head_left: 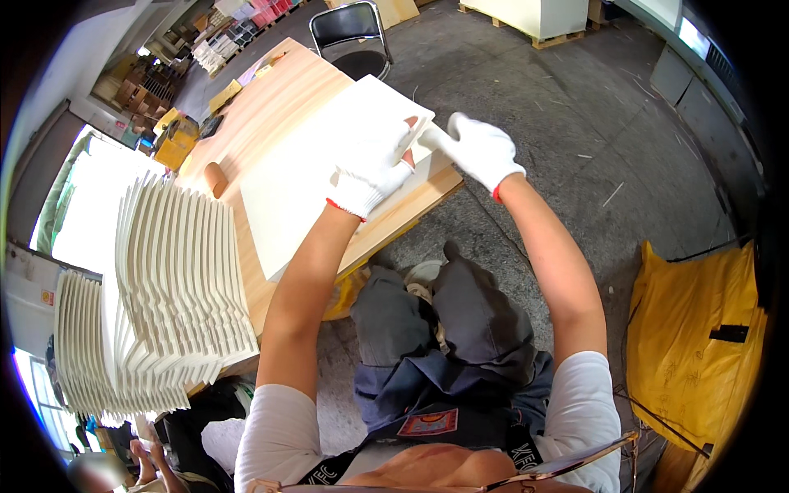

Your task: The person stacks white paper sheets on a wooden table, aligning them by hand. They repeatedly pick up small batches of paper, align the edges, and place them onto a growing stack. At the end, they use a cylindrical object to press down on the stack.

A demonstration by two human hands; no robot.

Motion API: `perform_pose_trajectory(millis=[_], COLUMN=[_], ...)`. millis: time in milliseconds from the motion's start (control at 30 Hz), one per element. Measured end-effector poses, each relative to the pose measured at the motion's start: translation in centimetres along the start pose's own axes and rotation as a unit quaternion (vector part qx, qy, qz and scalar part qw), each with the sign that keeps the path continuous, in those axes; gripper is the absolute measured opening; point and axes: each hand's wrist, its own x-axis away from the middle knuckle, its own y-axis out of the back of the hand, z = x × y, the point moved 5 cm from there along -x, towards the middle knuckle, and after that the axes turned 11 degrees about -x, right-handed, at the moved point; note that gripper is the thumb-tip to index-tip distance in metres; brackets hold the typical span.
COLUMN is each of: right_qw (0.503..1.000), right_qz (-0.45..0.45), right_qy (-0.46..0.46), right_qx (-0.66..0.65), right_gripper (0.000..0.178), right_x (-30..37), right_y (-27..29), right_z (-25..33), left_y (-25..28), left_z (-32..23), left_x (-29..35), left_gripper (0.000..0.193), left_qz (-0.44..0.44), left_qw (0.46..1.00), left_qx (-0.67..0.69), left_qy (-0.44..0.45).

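Observation:
A flat stack of large white sheets (pixel 288 189) lies on the pale wooden table (pixel 279 78). My left hand (pixel 374 168), in a white glove with bare thumb and fingertip showing, is closed on the edge of the white sheets near their right corner. Just beyond the table's edge, my right hand (pixel 483 152) wears a white glove too. Its fingers stretch toward that same corner, and its thumb stands apart from them. The right fingertips are partly hidden at the sheet edge.
Tall piles of white sheets with wavy edges (pixel 177 271) stand at the left. A brown cylinder (pixel 215 179) and a yellow box (pixel 177 141) sit along the table's far-left side. Beyond the table is a black chair (pixel 349 37). Yellow cloth (pixel 690 329) hangs at right. Another person's hand (pixel 144 452) shows lower left.

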Motion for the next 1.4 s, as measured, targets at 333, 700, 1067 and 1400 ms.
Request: perform_pose_trajectory(millis=[333,700,1067,1400], right_qw=[0.976,0.980,0.961,0.973], right_qz=[-0.079,-0.030,-0.101,-0.114], right_qy=[0.178,0.035,0.008,0.017], right_qx=[0.098,-0.192,-0.256,-0.202], right_gripper=[0.048,0.054,0.056,0.054], right_x=[0.0,-0.8,-0.5,-0.6], right_y=[-0.1,-0.2,-2.0,-2.3], right_z=[1.0,1.6,0.7,0.7], left_y=[-1.8,-1.4,-1.8,-2.2], left_z=[1.3,1.8,2.1,2.1], left_x=[-2.1,-1.0,-1.0,-1.0], left_gripper=[0.036,0.034,0.041,0.036], left_qz=[0.056,0.046,0.132,0.118], left_qw=[0.998,0.993,0.971,0.972], left_qx=[-0.008,0.110,0.186,0.195], left_qy=[0.004,0.013,0.068,0.049])
